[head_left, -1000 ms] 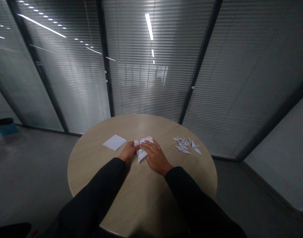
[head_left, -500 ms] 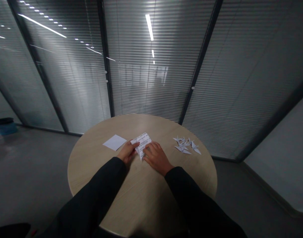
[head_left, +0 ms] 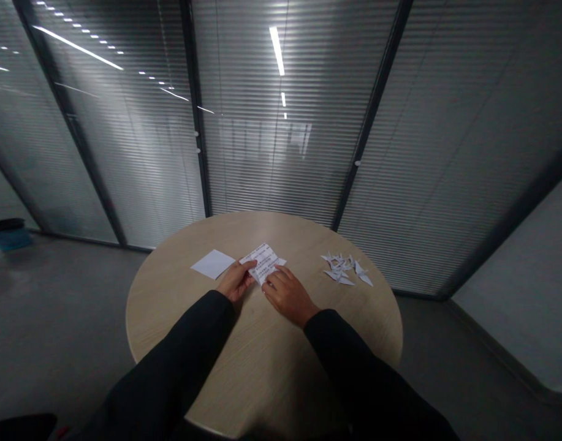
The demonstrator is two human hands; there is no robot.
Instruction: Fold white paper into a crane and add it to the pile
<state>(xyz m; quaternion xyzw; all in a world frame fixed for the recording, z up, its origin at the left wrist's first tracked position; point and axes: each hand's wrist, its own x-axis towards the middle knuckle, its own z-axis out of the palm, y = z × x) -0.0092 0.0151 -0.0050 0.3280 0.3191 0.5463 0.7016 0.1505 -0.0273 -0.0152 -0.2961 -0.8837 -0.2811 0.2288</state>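
Note:
A partly folded sheet of printed paper [head_left: 263, 260], white with dark lines of text, is between my hands above the middle of the round table. My left hand [head_left: 237, 280] pinches its left edge, thumb on top. At the lower right edge, the fingers of my right hand [head_left: 287, 294] press together on the paper, and a small corner sticks out beyond them. My right fingers hide part of the fold. To the left lies a plain white square of paper [head_left: 213, 264]. Several folded paper cranes [head_left: 342, 268] lie in a loose pile on the right.
The round wooden table [head_left: 179, 343] stands before a glass partition with blinds [head_left: 271, 165]. A blue bin with a black rim [head_left: 8, 235] is on the floor at far left. A pale wall [head_left: 529, 294] rises at the right.
The lower point of the printed paper, which hung down between my hands, no longer shows. The sheet has turned slightly, and my right fingers have shifted along its lower edge.

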